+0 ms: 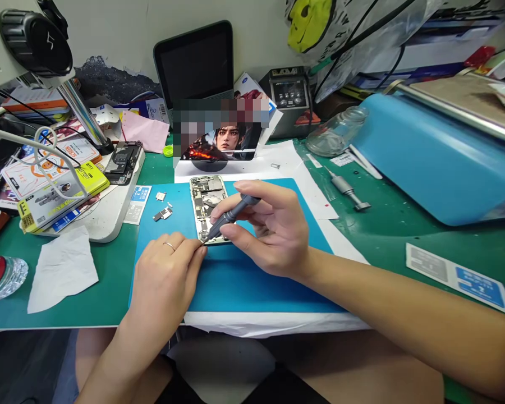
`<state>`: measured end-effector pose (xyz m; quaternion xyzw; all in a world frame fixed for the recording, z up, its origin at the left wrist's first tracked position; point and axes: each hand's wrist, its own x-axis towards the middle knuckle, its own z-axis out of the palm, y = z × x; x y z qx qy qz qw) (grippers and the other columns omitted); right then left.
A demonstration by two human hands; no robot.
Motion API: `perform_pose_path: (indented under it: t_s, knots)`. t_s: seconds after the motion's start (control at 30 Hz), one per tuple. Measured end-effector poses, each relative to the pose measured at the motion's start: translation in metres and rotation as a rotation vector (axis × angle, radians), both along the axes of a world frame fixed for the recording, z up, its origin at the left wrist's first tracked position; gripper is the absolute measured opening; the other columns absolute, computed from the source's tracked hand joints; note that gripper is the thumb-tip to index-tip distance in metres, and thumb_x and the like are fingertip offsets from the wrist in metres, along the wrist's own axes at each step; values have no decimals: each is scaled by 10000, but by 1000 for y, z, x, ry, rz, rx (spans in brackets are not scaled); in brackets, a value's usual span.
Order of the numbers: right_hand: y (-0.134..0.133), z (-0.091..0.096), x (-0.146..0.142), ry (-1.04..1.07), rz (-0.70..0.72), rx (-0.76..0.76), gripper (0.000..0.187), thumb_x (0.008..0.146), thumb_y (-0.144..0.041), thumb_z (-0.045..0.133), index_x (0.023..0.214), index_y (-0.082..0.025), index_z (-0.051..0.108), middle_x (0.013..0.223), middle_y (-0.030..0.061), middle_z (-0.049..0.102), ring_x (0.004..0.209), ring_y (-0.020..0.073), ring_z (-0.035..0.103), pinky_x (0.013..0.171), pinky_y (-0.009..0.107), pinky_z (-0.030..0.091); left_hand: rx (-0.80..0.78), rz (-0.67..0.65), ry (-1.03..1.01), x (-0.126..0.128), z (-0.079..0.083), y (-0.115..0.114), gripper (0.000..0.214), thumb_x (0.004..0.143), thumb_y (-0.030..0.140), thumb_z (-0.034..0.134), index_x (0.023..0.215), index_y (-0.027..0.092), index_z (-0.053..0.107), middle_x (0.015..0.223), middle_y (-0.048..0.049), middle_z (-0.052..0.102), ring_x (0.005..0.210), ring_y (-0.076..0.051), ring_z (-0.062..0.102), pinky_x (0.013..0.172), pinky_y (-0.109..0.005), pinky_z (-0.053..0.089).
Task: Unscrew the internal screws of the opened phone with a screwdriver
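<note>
An opened smartphone [201, 209] lies on the blue mat [252, 286], its inner boards and parts exposed. My right hand [278, 230] holds a dark grey screwdriver [231, 217] between thumb and fingers, slanted with its tip down at the phone's lower left corner. My left hand [164, 266] is closed, with thumb and index finger pinched at that same corner, right by the screwdriver tip. A ring shows on one finger. Small metal phone parts [163, 214] rest on the mat left of the phone.
A second grey screwdriver [345, 189] lies at right, near a glass jar [336, 132] and blue roll-like sheet [421, 157]. A propped screen [219, 140] stands behind the phone. At left are boxes [63, 193], another opened phone [124, 163], tissue [63, 269] and a bottle [2, 276].
</note>
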<state>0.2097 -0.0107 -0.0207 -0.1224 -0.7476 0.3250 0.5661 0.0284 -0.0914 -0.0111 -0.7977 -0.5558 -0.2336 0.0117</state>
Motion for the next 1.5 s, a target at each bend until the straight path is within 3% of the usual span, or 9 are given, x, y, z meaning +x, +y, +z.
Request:
perform_pose_path:
  t_s: [0.4,0.63,1.3,1.5]
  knots:
    - [-1,-1,-1,11,-51,-1,524,930,-139,640,1375,-356,470,1195,42,627,919,143,711,726,287,678,-21,18,-88,-1,0,-2,84,1006,220,573,947,196,627,874,-17,669,829,-203,628,743,-329,441]
    - [-2,-1,-1,22,-15,-12,555,920,-110,641,1393,-342,466,1067,17,643,923,140,704,739,276,676,-10,18,-110,0,1,-2,71,995,209,589,940,189,630,852,-12,656,795,-190,612,723,-322,439]
    - [-5,0,0,-24,-75,18,557,936,-162,639,1401,-396,441,1124,30,648,899,156,712,714,305,691,18,-5,-145,0,-1,-2,60,992,194,593,979,199,652,867,-10,688,786,-178,613,726,-324,459]
    - [-4,0,0,-10,-42,21,580,926,-125,640,1412,-369,441,1137,33,642,930,152,712,737,298,688,33,-22,-158,1,-1,-1,48,982,184,607,970,188,652,867,-8,687,780,-179,611,723,-326,457]
